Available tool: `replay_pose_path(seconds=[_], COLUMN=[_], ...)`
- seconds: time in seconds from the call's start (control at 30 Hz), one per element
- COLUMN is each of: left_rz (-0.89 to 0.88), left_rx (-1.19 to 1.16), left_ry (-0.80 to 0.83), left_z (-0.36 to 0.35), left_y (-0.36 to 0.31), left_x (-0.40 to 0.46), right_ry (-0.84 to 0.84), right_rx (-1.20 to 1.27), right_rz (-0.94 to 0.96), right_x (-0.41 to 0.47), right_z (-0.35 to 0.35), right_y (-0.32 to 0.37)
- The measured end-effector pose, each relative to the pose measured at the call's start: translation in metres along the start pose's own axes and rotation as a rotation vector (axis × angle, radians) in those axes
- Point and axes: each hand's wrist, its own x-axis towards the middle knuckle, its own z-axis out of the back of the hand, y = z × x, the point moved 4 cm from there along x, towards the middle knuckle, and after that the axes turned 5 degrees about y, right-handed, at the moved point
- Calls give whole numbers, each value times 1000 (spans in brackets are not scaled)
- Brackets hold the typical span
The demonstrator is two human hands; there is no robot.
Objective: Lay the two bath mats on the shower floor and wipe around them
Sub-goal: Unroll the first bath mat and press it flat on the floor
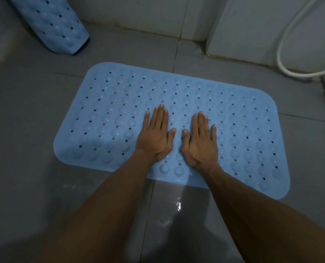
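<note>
A light blue rubber bath mat (243,130) with rows of bumps and small holes lies flat on the grey tiled shower floor (34,120). My left hand (155,134) and my right hand (200,139) press flat on the mat's middle, side by side, fingers straight and pointing away from me. A second blue mat (51,23), rolled up, leans at the far left against the wall.
White wall tiles (138,12) run along the back. A white shower hose (283,54) loops down at the far right beside a white block (239,25). The floor near me is wet, with a bright glint (177,205).
</note>
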Motion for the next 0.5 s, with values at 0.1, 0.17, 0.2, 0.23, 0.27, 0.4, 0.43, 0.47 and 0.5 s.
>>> replay_pose_path(seconds=[0.1,0.17,0.2,0.23,0.27,0.4,0.43,0.47,0.5], left_rz=[-9,-6,-1,3,6,15,18,18,18], left_rx=[-11,-1,3,7,11,29,34,36,37], left_ry=[-17,-5,6,15,19,52,63,74,86], left_z=[-1,-2,-2,-3,-3,-1,0,0,0], left_y=[0,0,1,1,1,1,0,0,0], left_x=[0,1,2,3,4,3,3,3,4], right_ry=[-1,-1,0,2,3,6,7,12,16], right_rx=[3,2,1,0,-1,-12,-13,-12,-12], right_rz=[-1,3,3,1,-2,-9,-9,-8,-7], right_x=[1,2,2,3,4,3,3,3,3], right_z=[1,1,0,0,-1,-1,-1,-1,-1], right_y=[0,1,1,0,-1,-1,-1,-1,-1])
